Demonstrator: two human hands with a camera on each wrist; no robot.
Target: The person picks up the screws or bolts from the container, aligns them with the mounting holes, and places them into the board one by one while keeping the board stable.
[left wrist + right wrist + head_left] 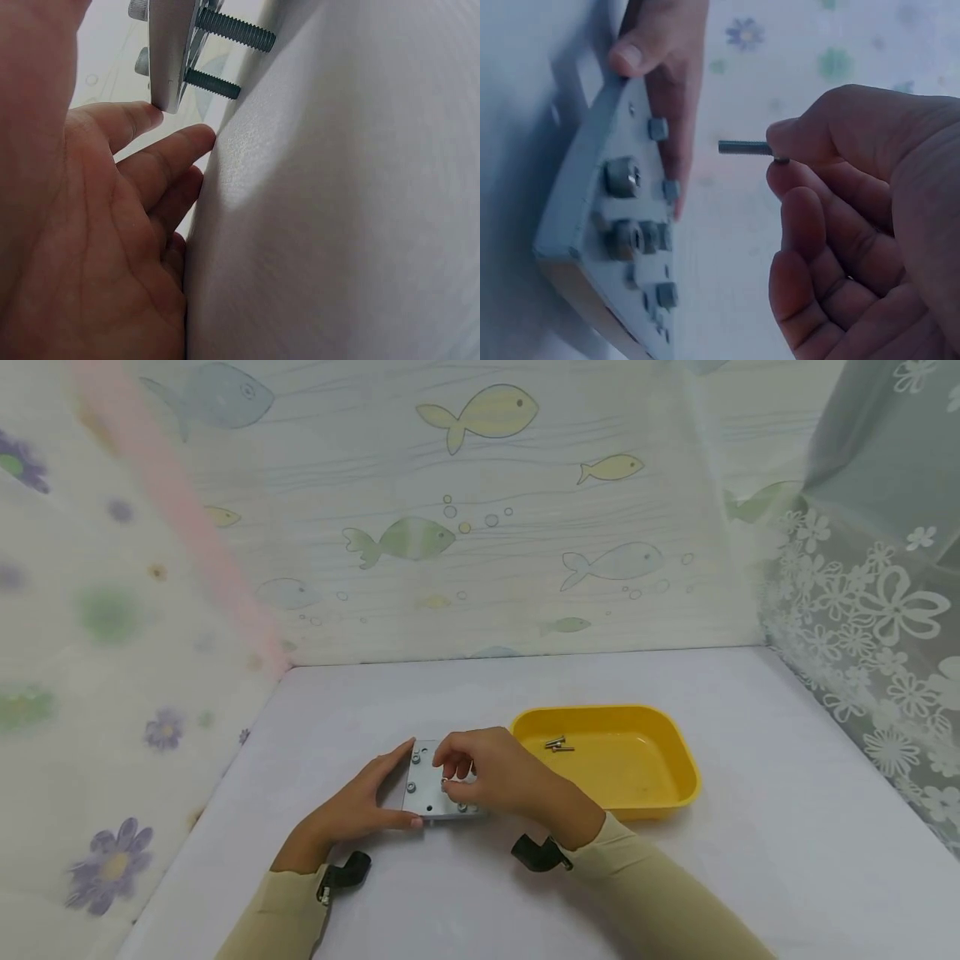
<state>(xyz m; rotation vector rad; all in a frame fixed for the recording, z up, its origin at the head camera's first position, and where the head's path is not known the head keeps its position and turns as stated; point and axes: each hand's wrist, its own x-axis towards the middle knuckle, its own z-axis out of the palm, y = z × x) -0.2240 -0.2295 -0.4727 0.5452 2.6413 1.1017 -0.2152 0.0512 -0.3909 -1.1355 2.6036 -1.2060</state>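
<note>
In the head view, a silver metal plate [431, 797] stands on the white table, with several socket-head bolts [622, 177] in its top face. Threaded bolt ends [236, 30] stick out beneath it in the left wrist view. My left hand [352, 806] holds the plate by its left end, index fingertip at the far corner and thumb along the near edge. Above the plate, my right hand [498, 772] pinches a small screw [742, 148] between thumb and index finger. The screw's threaded shank points toward the plate, apart from it. The other right fingers curl loosely.
A yellow tray [637, 806] stands right of the plate, behind my right forearm. A few loose screws [558, 744] lie in its left part. Fish-patterned sheeting [480, 610] hangs at the back, with flowered sheeting [135, 735] at the left and a lace curtain [885, 635] at the right.
</note>
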